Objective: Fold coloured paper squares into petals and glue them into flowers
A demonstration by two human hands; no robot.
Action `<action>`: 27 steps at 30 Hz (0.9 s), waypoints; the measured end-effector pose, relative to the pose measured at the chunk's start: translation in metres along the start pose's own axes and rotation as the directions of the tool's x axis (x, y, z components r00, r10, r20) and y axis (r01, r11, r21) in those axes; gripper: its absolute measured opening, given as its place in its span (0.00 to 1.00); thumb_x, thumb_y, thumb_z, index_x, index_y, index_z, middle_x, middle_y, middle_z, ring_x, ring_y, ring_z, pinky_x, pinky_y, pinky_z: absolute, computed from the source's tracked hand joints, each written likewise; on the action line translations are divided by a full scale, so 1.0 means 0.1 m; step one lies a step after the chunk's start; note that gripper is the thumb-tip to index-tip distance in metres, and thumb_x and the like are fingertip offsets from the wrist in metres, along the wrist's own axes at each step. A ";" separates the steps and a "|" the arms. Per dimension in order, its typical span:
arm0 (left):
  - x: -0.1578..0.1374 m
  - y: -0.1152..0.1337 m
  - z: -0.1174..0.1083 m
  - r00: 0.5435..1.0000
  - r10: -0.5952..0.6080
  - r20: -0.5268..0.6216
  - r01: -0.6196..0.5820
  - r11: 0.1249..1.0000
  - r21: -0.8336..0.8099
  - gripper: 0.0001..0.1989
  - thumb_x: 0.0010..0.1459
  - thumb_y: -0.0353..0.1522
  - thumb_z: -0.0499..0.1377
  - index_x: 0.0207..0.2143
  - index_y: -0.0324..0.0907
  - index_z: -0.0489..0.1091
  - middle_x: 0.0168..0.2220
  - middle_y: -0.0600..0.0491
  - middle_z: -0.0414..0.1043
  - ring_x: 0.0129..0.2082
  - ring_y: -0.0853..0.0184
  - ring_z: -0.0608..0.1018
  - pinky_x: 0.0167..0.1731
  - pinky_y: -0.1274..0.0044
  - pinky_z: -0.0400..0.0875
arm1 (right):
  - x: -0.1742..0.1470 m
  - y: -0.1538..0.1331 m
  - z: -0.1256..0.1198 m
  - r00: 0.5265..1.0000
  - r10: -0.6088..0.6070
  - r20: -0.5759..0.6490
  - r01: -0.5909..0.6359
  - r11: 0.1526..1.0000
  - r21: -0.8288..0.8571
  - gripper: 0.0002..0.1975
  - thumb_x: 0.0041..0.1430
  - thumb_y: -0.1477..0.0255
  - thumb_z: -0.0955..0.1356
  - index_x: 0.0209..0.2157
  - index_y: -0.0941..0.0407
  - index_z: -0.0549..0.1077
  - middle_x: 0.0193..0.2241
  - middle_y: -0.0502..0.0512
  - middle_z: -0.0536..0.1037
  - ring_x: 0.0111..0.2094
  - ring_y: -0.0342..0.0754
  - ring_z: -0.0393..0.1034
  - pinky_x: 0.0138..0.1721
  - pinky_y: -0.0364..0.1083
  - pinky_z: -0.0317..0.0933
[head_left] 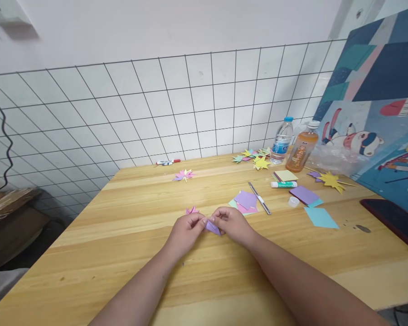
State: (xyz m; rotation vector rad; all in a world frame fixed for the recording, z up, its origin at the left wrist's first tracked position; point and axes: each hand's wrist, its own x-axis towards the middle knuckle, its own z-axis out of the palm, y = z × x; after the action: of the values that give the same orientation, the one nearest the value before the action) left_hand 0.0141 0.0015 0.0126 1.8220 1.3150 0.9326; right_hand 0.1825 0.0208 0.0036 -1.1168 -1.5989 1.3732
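your left hand (187,230) and right hand (234,225) both pinch the folded purple paper (213,227) over the middle of the wooden table (98,262). align edges before pressing, for crisp creases. the pink folded paper (192,210) crowds your left fingers; the utility knife (259,198) lies farther right.

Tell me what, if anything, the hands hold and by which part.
A folded purple paper, pinched near its far edge by the left hand and the right hand.

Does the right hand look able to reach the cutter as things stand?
Probably yes: the cutter lies uncovered near the right hand, though this hand is pinching the folded purple paper.
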 end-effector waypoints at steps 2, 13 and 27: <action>-0.01 0.01 0.00 1.000 0.004 0.004 -0.004 0.999 0.041 0.14 0.55 0.38 0.53 0.21 0.42 0.70 0.20 0.57 0.68 0.24 0.68 0.69 0.33 0.77 0.64 | 0.00 0.01 -0.01 1.000 -0.003 -0.001 0.003 1.000 -0.008 0.10 0.49 0.65 0.68 0.22 0.57 0.67 0.15 0.45 0.67 0.17 0.40 0.61 0.20 0.39 0.56; -0.02 0.03 -0.03 0.998 0.024 -0.058 -0.019 0.996 0.089 0.09 0.55 0.35 0.54 0.27 0.43 0.71 0.23 0.56 0.71 0.25 0.67 0.71 0.35 0.76 0.64 | 0.00 0.04 0.01 0.996 -0.073 -0.045 0.066 0.987 -0.150 0.08 0.51 0.66 0.67 0.27 0.57 0.71 0.20 0.47 0.70 0.21 0.40 0.63 0.23 0.39 0.56; 0.01 0.04 -0.07 0.985 -0.173 -0.019 0.164 0.959 -0.233 0.16 0.46 0.42 0.61 0.15 0.41 0.69 0.15 0.58 0.61 0.19 0.71 0.65 0.24 0.78 0.60 | -0.06 -0.04 -0.06 0.920 -0.336 -0.202 0.250 0.900 -0.358 0.14 0.52 0.72 0.66 0.42 0.53 0.65 0.33 0.51 0.70 0.31 0.43 0.66 0.26 0.40 0.59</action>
State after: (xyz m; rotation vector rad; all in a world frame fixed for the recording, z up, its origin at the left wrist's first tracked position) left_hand 0.0100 0.0027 0.0199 1.4977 1.3041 0.9883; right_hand 0.1898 0.0168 0.0083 -1.1297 -1.7522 0.7455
